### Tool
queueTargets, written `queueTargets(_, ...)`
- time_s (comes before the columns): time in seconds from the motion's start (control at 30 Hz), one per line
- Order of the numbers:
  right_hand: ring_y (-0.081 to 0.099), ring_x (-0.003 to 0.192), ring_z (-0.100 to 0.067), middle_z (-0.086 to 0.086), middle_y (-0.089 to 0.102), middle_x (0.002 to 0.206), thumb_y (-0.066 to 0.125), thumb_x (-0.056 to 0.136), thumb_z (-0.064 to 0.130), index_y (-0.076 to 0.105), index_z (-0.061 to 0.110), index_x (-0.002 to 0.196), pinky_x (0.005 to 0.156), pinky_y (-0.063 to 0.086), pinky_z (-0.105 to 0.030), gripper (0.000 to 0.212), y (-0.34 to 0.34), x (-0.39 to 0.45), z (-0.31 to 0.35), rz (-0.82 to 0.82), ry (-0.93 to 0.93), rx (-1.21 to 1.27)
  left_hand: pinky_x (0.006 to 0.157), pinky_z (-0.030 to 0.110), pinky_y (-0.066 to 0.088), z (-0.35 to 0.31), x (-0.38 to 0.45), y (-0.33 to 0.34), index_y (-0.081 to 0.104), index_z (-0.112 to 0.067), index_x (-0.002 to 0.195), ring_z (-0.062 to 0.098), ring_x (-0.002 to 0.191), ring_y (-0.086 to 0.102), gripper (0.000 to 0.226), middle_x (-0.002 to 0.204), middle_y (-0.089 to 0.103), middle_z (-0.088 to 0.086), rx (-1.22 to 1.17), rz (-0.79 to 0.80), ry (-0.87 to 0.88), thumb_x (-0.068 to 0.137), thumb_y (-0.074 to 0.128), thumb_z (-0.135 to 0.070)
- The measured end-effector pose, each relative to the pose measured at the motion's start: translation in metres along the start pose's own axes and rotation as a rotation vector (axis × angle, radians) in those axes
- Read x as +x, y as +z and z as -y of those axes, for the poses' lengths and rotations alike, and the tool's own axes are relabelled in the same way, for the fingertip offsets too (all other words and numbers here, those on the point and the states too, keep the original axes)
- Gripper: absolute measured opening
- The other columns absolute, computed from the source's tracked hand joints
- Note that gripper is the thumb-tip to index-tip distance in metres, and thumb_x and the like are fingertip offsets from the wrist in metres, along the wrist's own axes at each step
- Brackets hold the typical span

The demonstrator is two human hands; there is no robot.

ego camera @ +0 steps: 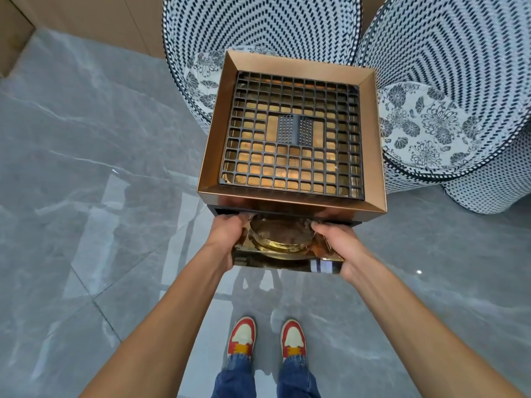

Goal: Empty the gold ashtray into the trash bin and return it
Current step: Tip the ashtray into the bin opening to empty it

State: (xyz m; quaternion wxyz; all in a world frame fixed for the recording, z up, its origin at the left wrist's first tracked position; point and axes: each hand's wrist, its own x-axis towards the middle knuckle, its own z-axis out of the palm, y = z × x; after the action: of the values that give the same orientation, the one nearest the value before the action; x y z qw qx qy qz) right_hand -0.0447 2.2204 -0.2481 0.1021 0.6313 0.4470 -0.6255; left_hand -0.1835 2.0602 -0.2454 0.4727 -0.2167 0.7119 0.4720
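A square gold ashtray [287, 261] with a round raised opening in its middle is held level in front of the trash bin's front slot, partly under the bin's top. My left hand [227, 237] grips its left edge and my right hand [339, 245] grips its right edge. The trash bin [212, 139] is a copper-coloured square column. Its top is a recessed tray covered by a black metal grid [290, 136] with a small perforated plate at the centre. The ashtray's far edge is hidden beneath the bin's rim.
Two round woven chairs with black-and-white pattern and floral cushions stand behind the bin, one at the back [258, 33] and one to the right [459, 110]. Glossy grey marble floor [86, 196] lies to the left. My feet in red-and-white sneakers [267, 337] stand below.
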Motion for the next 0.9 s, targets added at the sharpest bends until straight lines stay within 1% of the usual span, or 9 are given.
queueTargets(0.13,0.075,0.088,-0.031,-0.015,0.076,0.095,0.066,0.096,0.016,0.066,0.014,0.107,0.073,0.065,-0.046,0.011,-0.001,0.001,0.006,0.022,0.088,-0.024,0.054,0.037,0.064,-0.004,-0.003,0.0,0.064,-0.01,0.118,0.029,0.076,0.079,0.02,0.098,0.078,0.016,0.012,0.061,-0.072,0.104,0.05,-0.013)
queueTargets(0.23,0.077,0.083,-0.031,-0.017,0.077,0.092,0.064,0.096,0.016,0.065,0.012,0.103,0.069,0.066,-0.045,0.008,0.001,0.002,0.003,0.005,0.115,-0.066,0.036,0.029,0.055,0.0,-0.007,0.001,0.065,-0.007,0.11,0.02,0.046,0.074,0.017,0.081,0.077,0.015,0.064,0.037,-0.093,0.104,0.05,-0.013)
queueTargets(0.3,0.076,0.091,-0.032,-0.018,0.076,0.097,0.064,0.096,0.018,0.066,0.012,0.106,0.083,0.064,-0.048,0.012,0.002,0.002,0.0,0.003,0.132,-0.07,0.033,0.026,0.051,0.0,-0.008,0.001,0.065,-0.009,0.104,0.019,0.038,0.071,0.013,0.07,0.076,0.013,0.074,0.005,-0.106,0.103,0.053,-0.015)
queueTargets(0.37,0.073,0.094,-0.031,-0.016,0.075,0.099,0.065,0.096,0.019,0.067,0.013,0.106,0.089,0.061,-0.047,0.012,0.002,0.0,0.0,0.005,0.135,-0.065,0.039,0.029,0.057,-0.001,-0.008,0.001,0.064,-0.011,0.107,0.024,0.05,0.076,0.011,0.079,0.076,0.014,0.07,0.005,-0.115,0.102,0.055,-0.016)
queueTargets(0.5,0.074,0.082,-0.027,-0.009,0.076,0.091,0.07,0.094,0.019,0.065,0.017,0.103,0.071,0.064,-0.042,0.01,-0.001,0.005,0.004,-0.003,0.034,0.022,0.078,0.046,0.065,-0.008,-0.002,0.003,0.062,-0.013,0.119,0.031,0.086,0.078,0.019,0.098,0.079,0.015,0.023,0.017,-0.035,0.102,0.056,-0.021)
queueTargets(0.63,0.072,0.09,-0.026,-0.01,0.074,0.103,0.061,0.097,0.014,0.064,0.009,0.111,0.072,0.06,-0.044,0.016,-0.001,-0.001,0.007,0.064,0.161,-0.009,0.058,0.041,0.066,-0.01,-0.008,0.0,0.062,-0.006,0.113,0.03,0.065,0.079,0.017,0.077,0.08,0.017,0.021,0.072,-0.142,0.104,0.049,-0.013)
queueTargets(0.73,0.076,0.092,-0.034,-0.017,0.077,0.103,0.066,0.096,0.014,0.063,0.01,0.116,0.082,0.064,-0.052,0.021,-0.001,0.001,0.006,0.017,0.086,0.038,0.08,0.046,0.065,-0.005,-0.002,0.002,0.062,-0.01,0.121,0.033,0.086,0.078,0.021,0.1,0.079,0.018,0.007,0.021,-0.099,0.102,0.056,-0.017)
queueTargets(0.83,0.072,0.082,-0.028,-0.015,0.074,0.092,0.065,0.093,0.012,0.065,0.008,0.103,0.072,0.061,-0.045,0.011,-0.001,0.001,0.007,0.045,0.153,-0.016,0.057,0.04,0.065,-0.01,-0.006,0.0,0.064,-0.009,0.112,0.032,0.067,0.08,0.016,0.079,0.081,0.018,0.002,0.063,-0.175,0.103,0.053,-0.016)
queueTargets(0.9,0.073,0.083,-0.03,-0.015,0.075,0.091,0.064,0.095,0.012,0.066,0.009,0.101,0.075,0.062,-0.046,0.008,-0.001,0.001,0.007,0.048,0.141,0.011,0.068,0.045,0.066,-0.01,-0.004,-0.001,0.065,-0.01,0.114,0.034,0.077,0.08,0.017,0.089,0.082,0.018,-0.014,0.061,-0.142,0.103,0.052,-0.015)
